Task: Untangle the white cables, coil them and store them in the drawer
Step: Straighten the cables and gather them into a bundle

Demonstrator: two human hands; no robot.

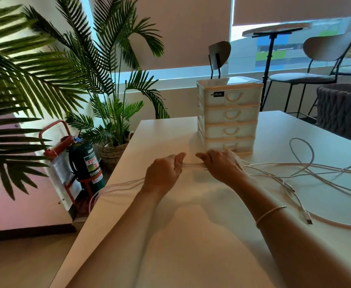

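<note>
Several strands of white cable [193,165] run taut between my two hands over the white table [191,235]. My left hand [163,173] grips the strands, and their loops hang off the table's left edge. My right hand [222,165] grips the same strands just in front of the drawer unit [229,115]. More white cable [307,169] lies in loose loops on the table to the right, with a plug end [307,219] near my right forearm. The small white plastic drawer unit stands upright with all its drawers closed.
The table's left edge runs diagonally beside my left arm. Beyond it on the floor stand a green fire extinguisher [87,163] in a red stand and potted palms [112,113]. Chairs, a dark woven basket [343,113] and a round high table stand behind at the right.
</note>
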